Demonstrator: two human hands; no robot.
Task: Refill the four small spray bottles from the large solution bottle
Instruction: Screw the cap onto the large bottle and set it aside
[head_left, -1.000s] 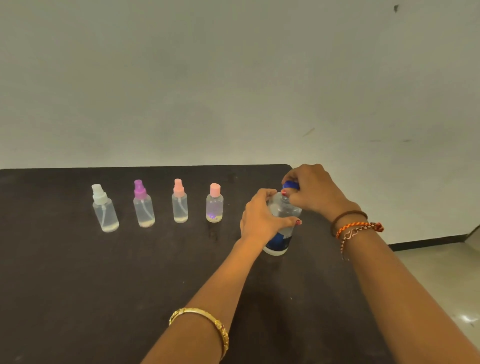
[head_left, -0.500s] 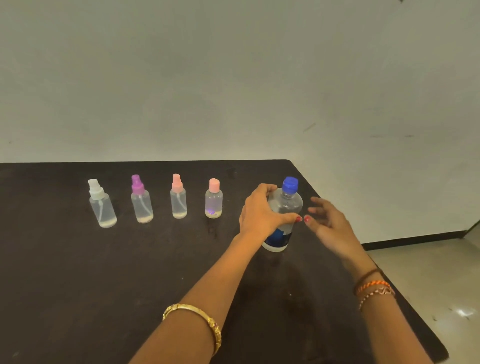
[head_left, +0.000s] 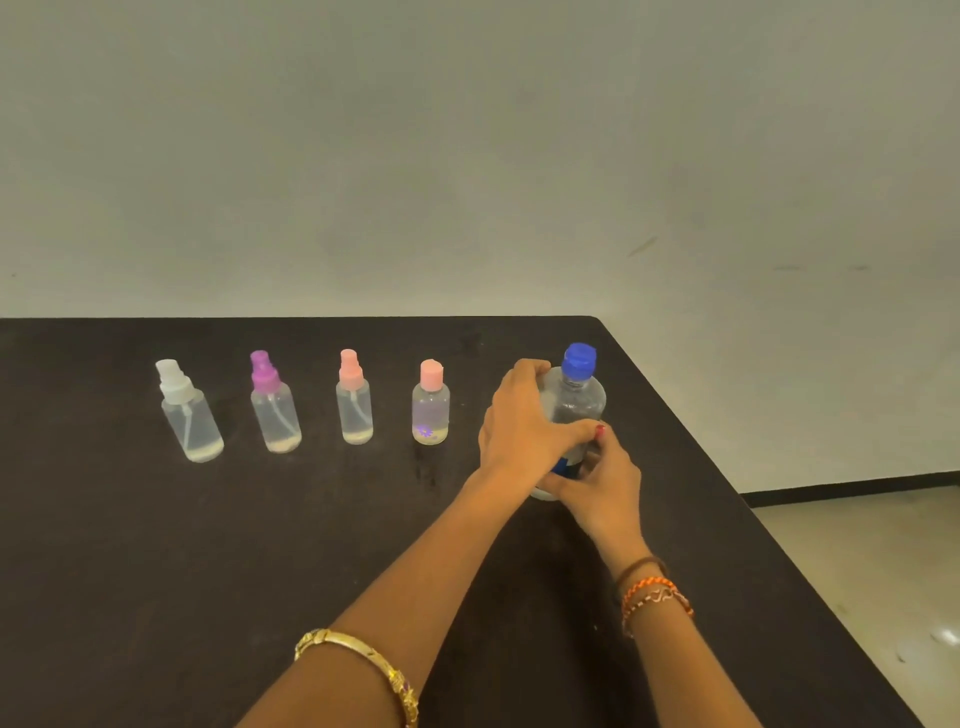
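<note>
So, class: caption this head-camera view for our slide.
Both hands grip the capped solution bottle; four spray bottles wait.

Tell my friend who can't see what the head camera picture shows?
Two hands hold a big clear bottle with a blue cap standing on a dark table: the left hand grips its side, the right hand holds it low down. To its left stand four small, nearly empty bottles in a row, capped white, purple, pink and pink.
</note>
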